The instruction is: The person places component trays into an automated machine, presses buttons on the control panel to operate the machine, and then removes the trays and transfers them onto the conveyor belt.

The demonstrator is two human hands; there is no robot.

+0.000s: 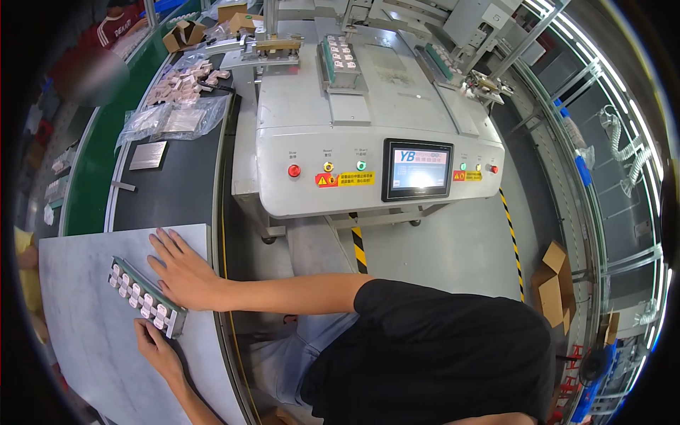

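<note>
Presumably for steadiness, the right hand [193, 282] lies along the green-sided holder [175, 324], fingers spread; the left hand [161, 355] curls beside its pale pieces [146, 304], fingers' grip unclear. The holder sits near the bench's [85, 354] body-side edge, probably for easy reach.

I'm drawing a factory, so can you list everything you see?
Table: one, pale grey, lower left
Filled holder: one, green and grey, on table
Machine: one, whitish, top middle
Screen: one, bluish, machine front
Buttons: several, red, yellow, green, beside screen
Belt: one, dark, left
Pieces: many, pinkish, on belt
Boxes: several, brown, top left and right
Co-worker: at least one, red top, upper left
Shirt: one, black, lower right
Right hand: one, bare, against holder
Left hand: one, bare, holder's near side
</note>
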